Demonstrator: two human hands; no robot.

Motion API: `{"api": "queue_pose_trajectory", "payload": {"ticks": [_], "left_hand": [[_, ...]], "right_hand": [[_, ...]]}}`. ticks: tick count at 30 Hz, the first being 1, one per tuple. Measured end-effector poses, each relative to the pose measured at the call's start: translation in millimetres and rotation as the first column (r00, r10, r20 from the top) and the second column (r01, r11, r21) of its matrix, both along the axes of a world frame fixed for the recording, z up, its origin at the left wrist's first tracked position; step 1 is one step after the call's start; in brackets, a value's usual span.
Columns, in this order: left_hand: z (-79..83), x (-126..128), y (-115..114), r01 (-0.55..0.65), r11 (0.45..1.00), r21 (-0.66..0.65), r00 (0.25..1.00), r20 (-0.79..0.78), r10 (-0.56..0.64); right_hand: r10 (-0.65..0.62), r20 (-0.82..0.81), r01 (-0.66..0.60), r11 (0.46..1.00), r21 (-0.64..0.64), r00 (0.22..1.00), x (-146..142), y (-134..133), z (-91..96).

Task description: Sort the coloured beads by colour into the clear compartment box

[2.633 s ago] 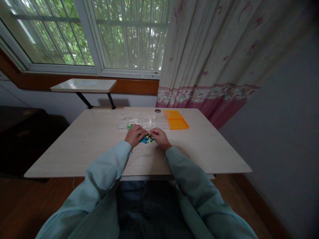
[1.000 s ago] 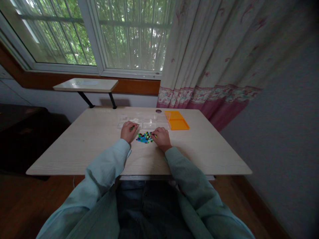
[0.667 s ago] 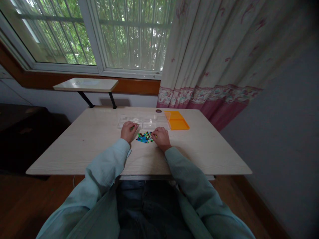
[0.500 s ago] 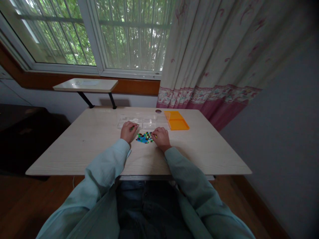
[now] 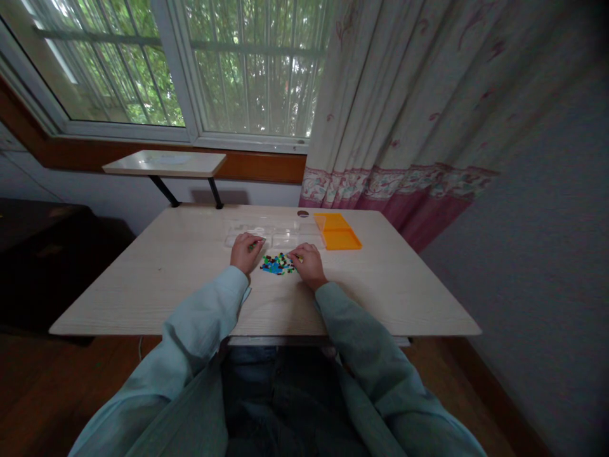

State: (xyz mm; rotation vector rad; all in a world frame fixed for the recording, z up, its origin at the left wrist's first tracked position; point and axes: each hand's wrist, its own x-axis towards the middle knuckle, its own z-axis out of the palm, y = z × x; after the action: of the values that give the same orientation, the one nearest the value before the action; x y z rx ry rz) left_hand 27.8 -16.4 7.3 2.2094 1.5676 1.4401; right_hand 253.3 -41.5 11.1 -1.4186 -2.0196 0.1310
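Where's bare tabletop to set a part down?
Table: wide bare patch left of the left hand, out to the left edge, bar a tiny speck. Another right of the right hand, in front of the orange tray. Narrower strip between the small pieces and front edge. Crowded: mid-table, where the pieces lie between the hands, transparent trays just behind.

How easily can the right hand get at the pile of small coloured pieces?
Quite easily, it seems: the right hand is at the right edge of the pile, with no visible barrier between.

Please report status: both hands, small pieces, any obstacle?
Left hand and right hand flank small colourful pieces. Grips unclear. No obstacle seen; clear tray just beyond.
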Motion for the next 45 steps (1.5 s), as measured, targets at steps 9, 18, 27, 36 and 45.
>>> {"api": "queue_pose_trajectory", "payload": {"ticks": [9, 18, 27, 36, 45], "left_hand": [[-5.4, -8.5, 1.4, -0.271, 0.962, 0.03, 0.962, 0.039, 0.27], [2.1, -6.7, -3.0, -0.261, 0.965, 0.032, 0.962, 0.086, 0.257], [7.8, 14.0, -16.7, 0.168, 0.985, 0.037, 0.972, -0.172, -0.159], [12.1, 26.9, -24.7, 0.275, 0.961, 0.012, 0.924, -0.28, -0.261], [9.5, 20.0, -18.4, 0.197, 0.978, 0.064, 0.963, -0.202, -0.181]], "right_hand": [[0.012, -0.233, 0.004, 0.998, 0.068, 0.972, 3.2, 4.7, -5.2], [0.019, -0.3, -0.005, 0.999, 0.05, 0.954, 2.5, 4.2, -4.4], [0.132, -0.475, -0.16, 0.987, -0.02, 0.87, -2.4, 5.2, -3.4], [0.228, -0.385, -0.26, 0.965, -0.032, 0.894, -6.5, 2.4, -1.5], [0.236, -0.337, -0.244, 0.97, 0.018, 0.912, -4.1, 3.8, -4.1]]}}
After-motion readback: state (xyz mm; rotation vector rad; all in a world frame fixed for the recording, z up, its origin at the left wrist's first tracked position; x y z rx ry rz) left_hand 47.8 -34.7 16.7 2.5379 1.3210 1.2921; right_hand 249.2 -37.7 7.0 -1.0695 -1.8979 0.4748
